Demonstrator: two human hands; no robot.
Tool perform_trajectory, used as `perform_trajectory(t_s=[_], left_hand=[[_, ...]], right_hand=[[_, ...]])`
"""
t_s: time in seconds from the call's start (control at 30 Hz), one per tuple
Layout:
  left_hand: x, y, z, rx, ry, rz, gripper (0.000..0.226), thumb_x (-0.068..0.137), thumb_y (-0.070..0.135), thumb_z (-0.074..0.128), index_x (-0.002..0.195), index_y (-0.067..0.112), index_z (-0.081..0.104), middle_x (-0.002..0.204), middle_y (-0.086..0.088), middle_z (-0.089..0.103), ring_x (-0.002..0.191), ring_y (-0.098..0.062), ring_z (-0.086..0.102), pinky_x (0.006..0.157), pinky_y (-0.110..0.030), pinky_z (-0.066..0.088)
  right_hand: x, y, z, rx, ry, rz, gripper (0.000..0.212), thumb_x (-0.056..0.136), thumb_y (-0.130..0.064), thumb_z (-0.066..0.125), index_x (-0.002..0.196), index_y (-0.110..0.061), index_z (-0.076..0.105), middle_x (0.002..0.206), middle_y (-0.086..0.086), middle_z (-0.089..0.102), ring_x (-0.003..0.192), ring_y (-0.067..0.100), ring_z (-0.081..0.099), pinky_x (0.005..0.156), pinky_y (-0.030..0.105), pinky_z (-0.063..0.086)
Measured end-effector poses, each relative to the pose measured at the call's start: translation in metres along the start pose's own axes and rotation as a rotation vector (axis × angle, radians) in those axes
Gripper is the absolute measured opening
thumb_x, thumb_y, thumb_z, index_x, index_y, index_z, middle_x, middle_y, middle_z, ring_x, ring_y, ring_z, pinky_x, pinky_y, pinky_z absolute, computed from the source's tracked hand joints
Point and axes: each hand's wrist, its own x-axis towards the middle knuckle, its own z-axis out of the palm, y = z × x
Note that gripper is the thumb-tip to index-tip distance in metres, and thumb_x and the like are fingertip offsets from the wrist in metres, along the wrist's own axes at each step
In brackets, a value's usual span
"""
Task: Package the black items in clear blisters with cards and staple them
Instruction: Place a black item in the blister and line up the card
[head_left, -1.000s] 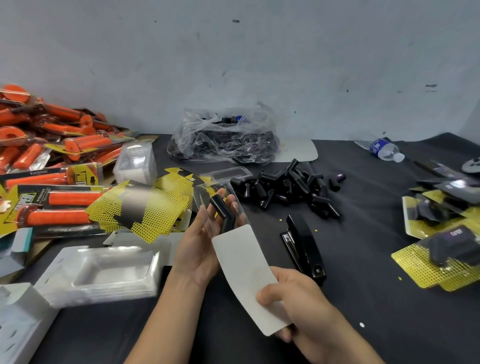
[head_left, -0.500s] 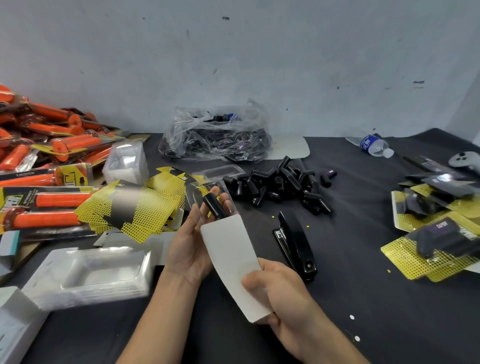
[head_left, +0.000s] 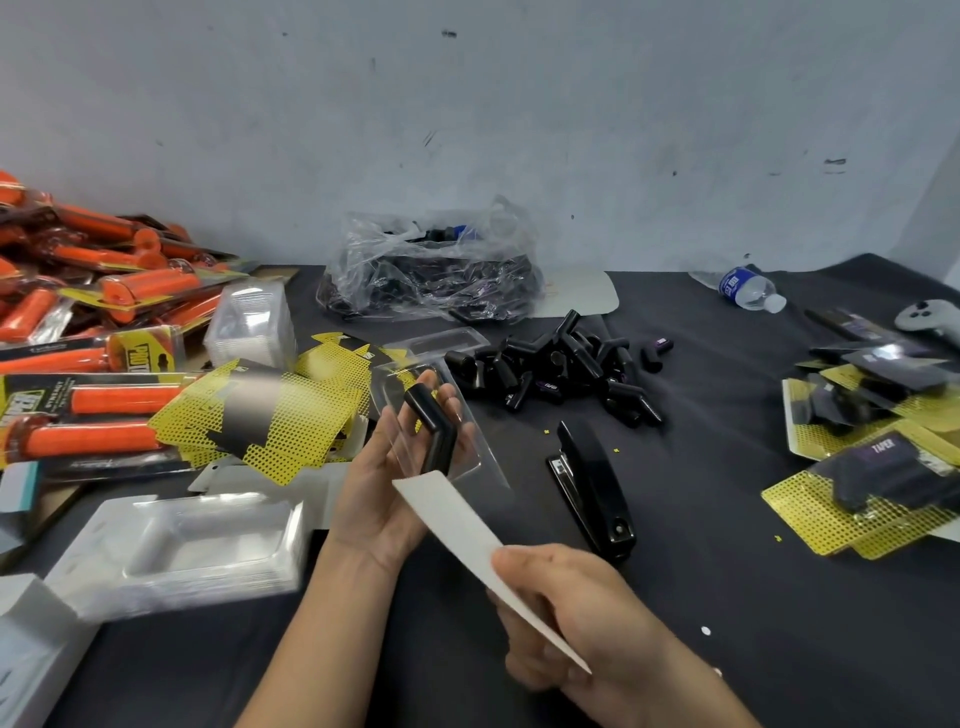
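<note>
A: Fingers (head_left: 453, 402) of the left hand (head_left: 379, 499) hold the blister (head_left: 478, 457) containing a black item (head_left: 431, 426), mid-frame; the right hand (head_left: 566, 608) pinches a card (head_left: 457, 525).
B: Not stapled yet. Finished packs (head_left: 872, 488) lie right; a loose pile (head_left: 561, 369) waits.

Lying on tabletop (head_left: 727, 545): stapler (head_left: 589, 483), loose black items (head_left: 561, 369), bag (head_left: 431, 275), bottle (head_left: 748, 288), yellow cards (head_left: 270, 415), stacked blisters (head_left: 182, 545), orange packs (head_left: 104, 312) at left, finished packs (head_left: 872, 467) at right.

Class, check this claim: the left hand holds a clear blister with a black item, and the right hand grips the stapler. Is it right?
No. The head view shows the right hand gripping a white card; the stapler lies on the table. The left hand does hold the blister with the black item.
</note>
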Motion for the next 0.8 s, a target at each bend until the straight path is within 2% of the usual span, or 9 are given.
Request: perform_trajectory(t_s=[0.17, 0.23, 0.3, 0.37, 0.43, 0.53, 0.67, 0.8], left_hand=[[0.000, 0.000, -0.001, -0.005, -0.035, -0.023, 0.056, 0.086, 0.024, 0.083, 0.137, 0.014, 0.064, 0.129, -0.006, 0.067, 0.120, -0.020, 0.065, 0.109, -0.038, 0.047], [0.000, 0.001, -0.001, -0.017, -0.046, -0.020, 0.054, 0.087, 0.023, 0.082, 0.137, 0.014, 0.064, 0.129, -0.006, 0.067, 0.121, -0.019, 0.065, 0.109, -0.038, 0.047], [0.001, 0.001, -0.001, -0.022, -0.030, -0.016, 0.055, 0.087, 0.024, 0.083, 0.137, 0.014, 0.064, 0.130, -0.006, 0.066, 0.121, -0.020, 0.065, 0.107, -0.039, 0.050], [0.002, 0.002, -0.001, -0.021, -0.013, 0.006, 0.054, 0.087, 0.025, 0.082, 0.137, 0.013, 0.063, 0.129, -0.008, 0.066, 0.120, -0.021, 0.066, 0.104, -0.040, 0.053], [0.002, 0.003, -0.001, -0.007, 0.013, 0.026, 0.048, 0.091, 0.030, 0.074, 0.135, 0.013, 0.065, 0.128, -0.008, 0.066, 0.118, -0.022, 0.067, 0.102, -0.041, 0.054], [0.002, 0.004, -0.003, -0.011, 0.045, 0.020, 0.043, 0.098, 0.034, 0.061, 0.135, 0.012, 0.065, 0.128, -0.008, 0.066, 0.117, -0.021, 0.067, 0.103, -0.039, 0.054], [0.002, 0.005, -0.002, -0.007, 0.073, 0.036, 0.043, 0.103, 0.037, 0.050, 0.136, 0.011, 0.061, 0.127, -0.009, 0.065, 0.115, -0.022, 0.067, 0.101, -0.039, 0.055], [0.001, 0.005, 0.000, 0.006, 0.074, 0.037, 0.043, 0.105, 0.039, 0.046, 0.136, 0.013, 0.059, 0.126, -0.007, 0.064, 0.115, -0.020, 0.065, 0.102, -0.038, 0.053]], right_hand=[[-0.003, 0.000, -0.007, -0.069, 0.127, -0.066, 0.067, 0.107, -0.014, 0.045, 0.042, -0.020, 0.060, 0.043, -0.001, 0.031, 0.033, 0.012, 0.022, 0.053, 0.034, 0.008], [-0.002, 0.002, -0.007, -0.103, 0.177, -0.072, 0.062, 0.107, -0.014, 0.047, 0.048, -0.019, 0.067, 0.043, -0.003, 0.039, 0.032, 0.010, 0.030, 0.045, 0.028, 0.016], [-0.001, 0.003, -0.008, -0.144, 0.229, -0.083, 0.046, 0.107, -0.013, 0.050, 0.068, -0.010, 0.074, 0.045, -0.004, 0.051, 0.032, 0.007, 0.042, 0.036, 0.020, 0.029], [0.001, 0.006, -0.011, -0.205, 0.259, -0.089, 0.036, 0.106, -0.013, 0.052, 0.082, 0.002, 0.074, 0.053, -0.001, 0.060, 0.039, 0.007, 0.052, 0.038, 0.018, 0.037], [0.003, 0.010, -0.016, -0.281, 0.288, -0.101, 0.036, 0.106, -0.015, 0.053, 0.086, 0.010, 0.070, 0.063, 0.005, 0.061, 0.050, 0.012, 0.054, 0.046, 0.019, 0.039], [0.002, 0.014, -0.021, -0.441, 0.343, -0.136, 0.039, 0.104, -0.018, 0.055, 0.071, 0.003, 0.057, 0.065, 0.003, 0.052, 0.059, 0.016, 0.047, 0.056, 0.027, 0.036], [0.000, 0.012, -0.021, -0.495, 0.344, -0.145, 0.036, 0.102, -0.020, 0.055, 0.086, 0.013, 0.054, 0.072, 0.007, 0.052, 0.068, 0.019, 0.047, 0.065, 0.035, 0.034], [0.000, 0.012, -0.022, -0.463, 0.339, -0.126, 0.035, 0.103, -0.015, 0.054, 0.082, 0.013, 0.052, 0.070, 0.008, 0.052, 0.067, 0.020, 0.047, 0.063, 0.034, 0.033]])
